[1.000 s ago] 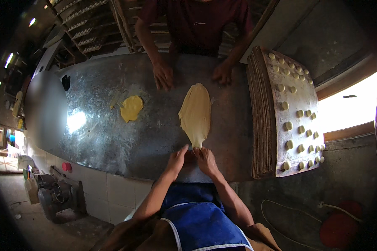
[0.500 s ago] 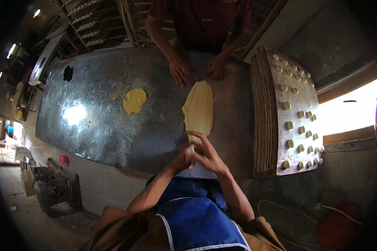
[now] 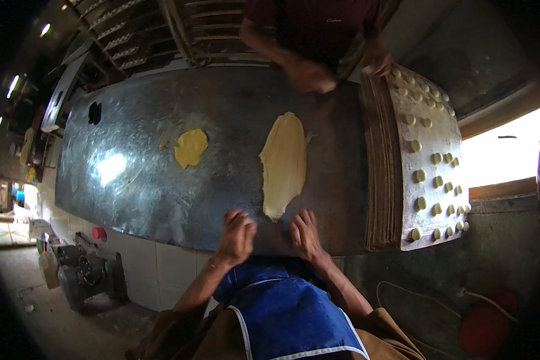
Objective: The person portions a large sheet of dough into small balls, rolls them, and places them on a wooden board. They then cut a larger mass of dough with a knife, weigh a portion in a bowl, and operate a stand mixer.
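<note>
A long oval sheet of yellow dough (image 3: pixel 284 163) lies flat on the metal table (image 3: pixel 144 180). My left hand (image 3: pixel 237 235) rests at the table's near edge just left of the dough's near tip, fingers curled and holding nothing I can see. To the right of that tip, my right hand (image 3: pixel 305 233) lies flat on the metal with its fingers apart. A smaller yellow dough piece (image 3: pixel 190 147) sits further left. Across the table a person in a dark red shirt (image 3: pixel 318 24) has one hand (image 3: pixel 309 77) near the dough's far end.
A stack of wooden boards (image 3: pixel 379 162) stands on the right, the top one carrying several small dough balls (image 3: pixel 438 180). The other person's second hand (image 3: pixel 379 63) is at its far corner. Wooden racks (image 3: pixel 144 27) stand behind. Containers (image 3: pixel 66 270) sit on the floor at left.
The rolled-up near end of the dough has been let go and the sheet lies flat. Both my hands have drawn back to the near edge. The other person's hands shifted right.
</note>
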The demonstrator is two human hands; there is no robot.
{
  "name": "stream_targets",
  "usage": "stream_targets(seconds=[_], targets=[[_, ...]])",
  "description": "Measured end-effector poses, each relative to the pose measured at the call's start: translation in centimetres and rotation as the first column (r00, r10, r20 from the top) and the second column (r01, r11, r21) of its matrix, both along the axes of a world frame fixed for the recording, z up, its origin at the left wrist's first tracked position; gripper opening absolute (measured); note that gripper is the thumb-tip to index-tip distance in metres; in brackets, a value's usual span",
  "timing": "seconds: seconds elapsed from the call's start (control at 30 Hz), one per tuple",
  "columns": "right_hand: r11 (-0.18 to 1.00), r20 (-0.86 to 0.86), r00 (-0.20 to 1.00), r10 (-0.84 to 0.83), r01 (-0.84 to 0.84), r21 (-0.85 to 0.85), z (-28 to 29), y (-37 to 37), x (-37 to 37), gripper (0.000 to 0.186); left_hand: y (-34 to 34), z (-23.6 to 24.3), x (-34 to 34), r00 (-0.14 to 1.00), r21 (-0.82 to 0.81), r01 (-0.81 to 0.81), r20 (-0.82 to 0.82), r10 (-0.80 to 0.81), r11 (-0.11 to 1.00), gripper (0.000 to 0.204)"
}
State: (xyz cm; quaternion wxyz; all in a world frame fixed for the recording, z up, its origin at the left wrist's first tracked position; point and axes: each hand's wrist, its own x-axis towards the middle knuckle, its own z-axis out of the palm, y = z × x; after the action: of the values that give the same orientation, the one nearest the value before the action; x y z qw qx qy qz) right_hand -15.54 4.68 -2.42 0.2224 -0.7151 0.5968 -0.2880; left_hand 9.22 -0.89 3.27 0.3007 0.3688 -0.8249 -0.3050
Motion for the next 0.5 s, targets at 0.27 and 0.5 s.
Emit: stream_targets(seconds=[0.27, 0.5], targets=[[0.928, -0.250, 0.896, -0.367, 0.369, -0.041, 0.2, -2.4, -7.7, 0.042, -8.4, -6.6, 3.0, 0.888, -0.428, -0.190, 0.308, 0.340, 0.884, 0.042], [0.988, 0.041, 0.998, -0.043, 0.036, 0.149, -3.8, 3.9, -3.4, 0.032, -0.3, -11.2, -1.5, 0.990, -0.266, -0.114, 0.054, 0.133, 0.957, 0.066]])
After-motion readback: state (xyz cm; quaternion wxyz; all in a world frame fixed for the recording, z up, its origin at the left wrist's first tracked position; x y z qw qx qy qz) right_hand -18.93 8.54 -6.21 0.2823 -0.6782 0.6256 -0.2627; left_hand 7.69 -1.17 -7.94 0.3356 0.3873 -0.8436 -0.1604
